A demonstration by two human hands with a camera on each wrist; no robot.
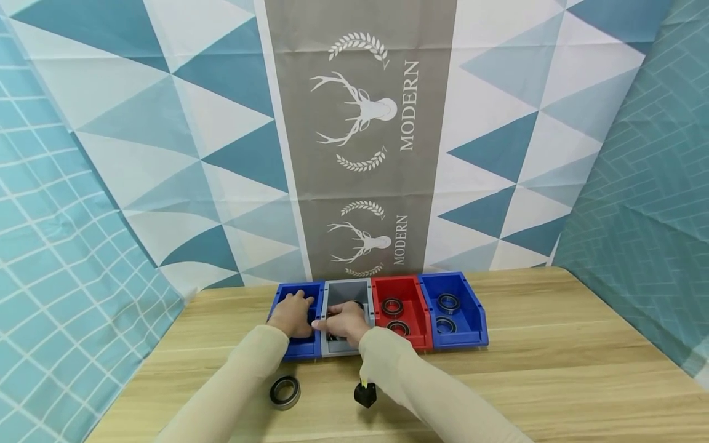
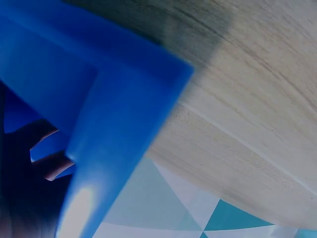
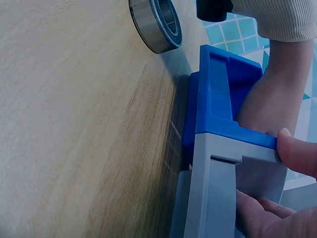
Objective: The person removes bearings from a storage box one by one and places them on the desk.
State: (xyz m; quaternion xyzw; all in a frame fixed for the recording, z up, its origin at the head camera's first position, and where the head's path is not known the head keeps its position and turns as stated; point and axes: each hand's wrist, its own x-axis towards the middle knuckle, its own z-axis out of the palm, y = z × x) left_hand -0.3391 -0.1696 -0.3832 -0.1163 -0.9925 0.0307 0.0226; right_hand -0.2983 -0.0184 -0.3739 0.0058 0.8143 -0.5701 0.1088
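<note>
My left hand (image 1: 292, 315) is inside the leftmost blue bin (image 1: 303, 351), fingers extended and parted, with nothing seen in its grasp. The left wrist view shows those fingers (image 2: 49, 166) dark behind the blue wall. My right hand (image 1: 344, 322) reaches into the grey bin (image 1: 339, 349), beside the left one. Its thumb (image 3: 296, 151) lies at the rim shared with the blue bin, apart from the fingers, which are inside the grey bin. Dark bearings in the grey bin are partly covered by this hand. A loose bearing (image 1: 285, 392) lies on the table before the blue bin.
A red bin (image 1: 422, 342) and another blue bin (image 1: 466, 338) continue the row rightward, with bearings (image 1: 392, 306) in the red one and bearings (image 1: 448, 303) in the blue one. A small black device (image 1: 365, 394) hangs below my right cuff. Patterned sheeting rises behind the wooden table (image 1: 554, 369).
</note>
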